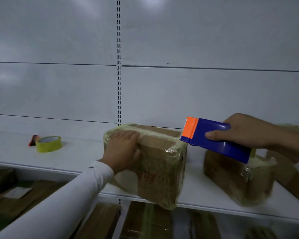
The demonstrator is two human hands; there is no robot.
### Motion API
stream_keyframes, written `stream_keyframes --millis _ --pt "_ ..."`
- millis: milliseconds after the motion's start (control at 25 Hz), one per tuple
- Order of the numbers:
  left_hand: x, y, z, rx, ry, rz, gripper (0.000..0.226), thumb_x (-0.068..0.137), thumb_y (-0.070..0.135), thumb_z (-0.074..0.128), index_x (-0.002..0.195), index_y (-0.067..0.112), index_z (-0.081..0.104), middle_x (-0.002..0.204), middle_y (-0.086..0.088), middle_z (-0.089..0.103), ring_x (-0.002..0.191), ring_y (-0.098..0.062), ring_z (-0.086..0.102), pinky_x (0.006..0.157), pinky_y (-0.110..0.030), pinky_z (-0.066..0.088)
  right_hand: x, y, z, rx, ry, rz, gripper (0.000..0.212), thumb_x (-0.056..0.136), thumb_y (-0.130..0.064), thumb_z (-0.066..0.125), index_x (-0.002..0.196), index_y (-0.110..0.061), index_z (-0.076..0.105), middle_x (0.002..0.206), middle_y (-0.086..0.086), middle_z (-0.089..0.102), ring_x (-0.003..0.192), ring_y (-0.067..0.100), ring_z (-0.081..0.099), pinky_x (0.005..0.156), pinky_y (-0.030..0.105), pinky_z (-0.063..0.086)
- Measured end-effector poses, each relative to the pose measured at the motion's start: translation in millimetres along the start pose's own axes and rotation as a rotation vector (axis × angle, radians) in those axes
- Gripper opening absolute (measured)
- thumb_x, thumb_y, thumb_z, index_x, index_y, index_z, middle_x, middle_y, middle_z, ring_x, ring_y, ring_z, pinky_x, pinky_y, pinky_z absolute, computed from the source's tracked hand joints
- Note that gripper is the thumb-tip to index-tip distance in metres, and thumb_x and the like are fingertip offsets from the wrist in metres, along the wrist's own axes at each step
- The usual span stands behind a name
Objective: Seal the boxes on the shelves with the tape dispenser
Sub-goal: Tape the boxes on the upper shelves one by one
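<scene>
Blue tape dispenser (216, 141) gripped by right hand (243, 131) | left hand (123, 149) flat on box (154, 163)

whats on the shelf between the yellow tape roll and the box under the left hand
Nothing: bare white shelf separates the yellow tape roll from the tape-wrapped cardboard box, head view.

This looks like a store room or the back of a shop. Long white metal shelves (41, 157) hold taped brown boxes (160, 163), with more below.
</scene>
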State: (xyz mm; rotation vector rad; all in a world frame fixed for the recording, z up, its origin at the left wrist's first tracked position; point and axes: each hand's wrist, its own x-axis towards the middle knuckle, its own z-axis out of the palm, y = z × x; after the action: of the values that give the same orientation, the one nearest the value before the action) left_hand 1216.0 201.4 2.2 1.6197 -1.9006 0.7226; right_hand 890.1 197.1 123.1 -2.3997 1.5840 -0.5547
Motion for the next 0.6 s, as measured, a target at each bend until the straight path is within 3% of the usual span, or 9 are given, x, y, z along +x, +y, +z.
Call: stream_keyframes --millis 80,160,240,360,440,520,600 --pt "11.7 51.0 1.6 -0.151 -0.051 0.044 0.069 0.080 0.068 0.033 0.120 0.016 0.056 0.118 -0.004 0.063 0.107 -0.028 0.058 0.097 -0.042 0.043 -1.4 2.0 -1.7 -0.007 0.011 0.031 0.056 0.078 -0.059 0.065 0.069 -0.004 0.062 0.054 0.010 0.062 0.043 0.013 0.053 0.052 0.025 0.035" --pt "24.8 91.0 3.8 -0.110 -0.238 0.010 0.079 0.075 0.082 0.028 0.117 0.020 0.053 0.119 -0.001 0.061 0.108 -0.025 0.056 0.097 -0.043 0.040 -2.4 4.8 -0.9 -0.010 0.006 0.051 0.056 0.079 -0.059 0.065 0.072 -0.003 0.064 0.061 0.015 0.066 0.046 0.014 0.054 0.053 0.025 0.036" --pt "32.2 108.0 9.6 -0.003 -0.303 -0.025 0.064 0.080 0.076 0.037 0.109 0.022 0.053 0.110 -0.001 0.062 0.101 -0.025 0.058 0.093 -0.042 0.041 -3.9 7.6 0.7 0.009 0.001 0.066 0.058 0.077 -0.060 0.066 0.074 -0.001 0.066 0.065 0.016 0.068 0.048 0.016 0.057 0.054 0.027 0.038" --pt "24.2 97.6 14.7 0.001 -0.184 0.040 0.043 0.086 0.059 0.046 0.104 0.021 0.057 0.104 0.000 0.062 0.098 -0.024 0.057 0.086 -0.035 0.040 -7.2 10.6 -0.1 0.047 -0.008 0.075 0.055 0.077 -0.058 0.067 0.073 -0.004 0.065 0.061 0.011 0.067 0.044 0.012 0.057 0.053 0.025 0.038" --pt "12.4 76.9 12.6 -0.175 -0.142 0.107 0.045 0.085 0.055 0.051 0.113 0.022 0.062 0.116 0.003 0.064 0.108 -0.021 0.057 0.091 -0.030 0.041 -9.0 8.8 -1.5 0.074 -0.043 0.070 0.052 0.078 -0.057 0.066 0.077 -0.005 0.065 0.059 0.006 0.068 0.044 0.009 0.059 0.052 0.023 0.040" --pt "1.5 46.4 7.4 -0.443 -0.216 0.115 0.051 0.084 0.050 0.060 0.129 0.027 0.058 0.131 0.013 0.056 0.119 -0.008 0.050 0.103 -0.024 0.038 -10.7 2.9 -1.6 0.126 -0.082 0.054 0.060 0.072 -0.060 0.064 0.084 -0.001 0.066 0.064 0.009 0.069 0.047 0.011 0.061 0.054 0.023 0.041" --pt "-3.7 23.2 -1.1 -0.622 -0.292 0.116 0.052 0.083 0.043 0.066 0.132 0.029 0.055 0.134 0.019 0.050 0.125 0.002 0.041 0.109 -0.021 0.030 -10.9 -3.8 0.1 0.152 -0.109 0.034 0.064 0.068 -0.061 0.063 0.087 0.000 0.066 0.066 0.010 0.070 0.049 0.013 0.062 0.055 0.023 0.042"
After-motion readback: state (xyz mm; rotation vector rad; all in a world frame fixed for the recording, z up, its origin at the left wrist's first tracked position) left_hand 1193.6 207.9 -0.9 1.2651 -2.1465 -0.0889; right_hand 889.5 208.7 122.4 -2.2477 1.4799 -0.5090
